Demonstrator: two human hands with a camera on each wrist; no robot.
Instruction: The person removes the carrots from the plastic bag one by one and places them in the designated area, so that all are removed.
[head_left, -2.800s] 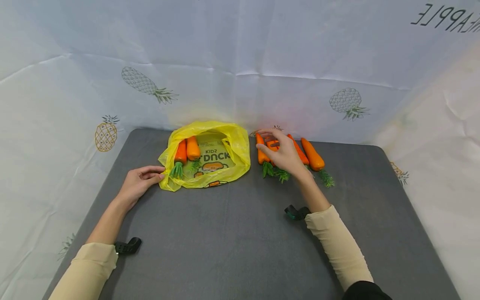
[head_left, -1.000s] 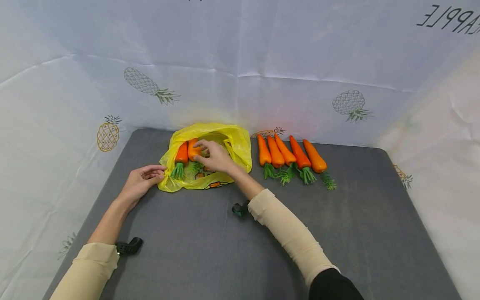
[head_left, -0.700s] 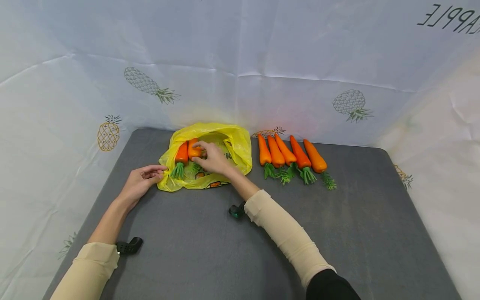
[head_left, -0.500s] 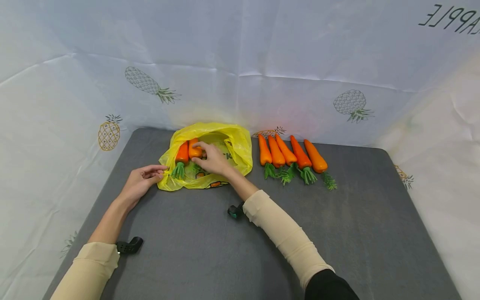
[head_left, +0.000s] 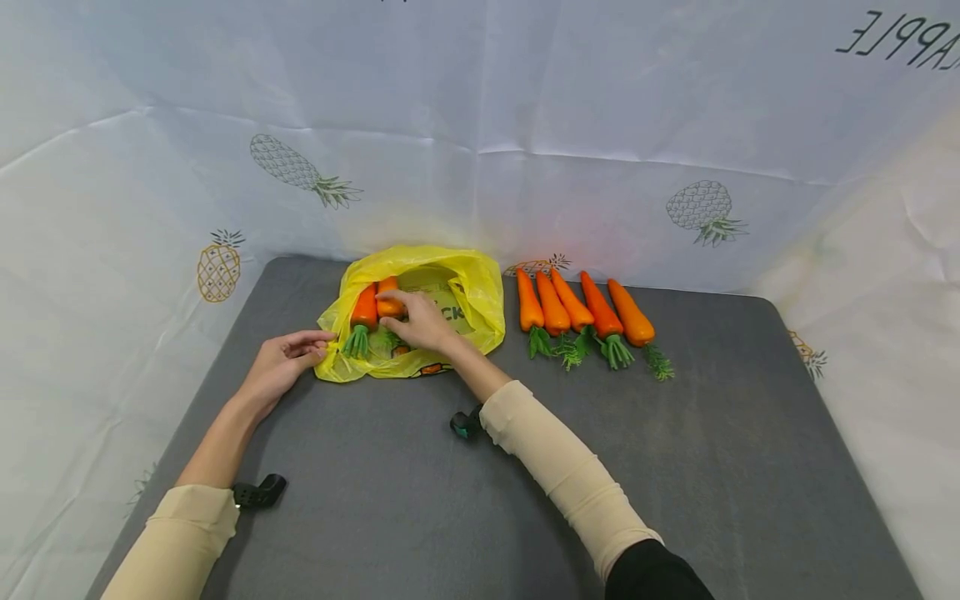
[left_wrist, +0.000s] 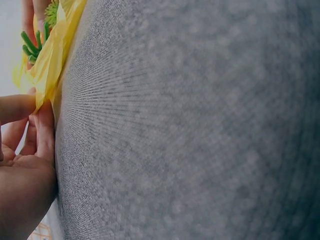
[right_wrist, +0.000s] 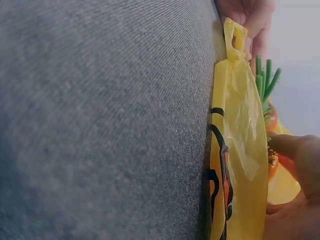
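Observation:
On the grey table lies a yellow plastic bag, its mouth facing the person. My left hand pinches the bag's left corner between thumb and fingers, as the left wrist view shows with the bag film. Inside the bag are two carrots with green tops. The left one, a redder carrot, has a thick stalky top. My right hand reaches into the mouth, thumb and fingers curled about the orange carrot. Its leafy top shows beside the thumb in the right wrist view.
To the right of the bag, several carrots lie in a row, tops toward the person. A white cloth printed with pineapples hangs behind the table's far edge. Each wrist wears a black camera.
My right hand has moved left from the carrot row into the bag's mouth, then edged slightly further left around the orange carrot. My left hand stays at the bag's corner.

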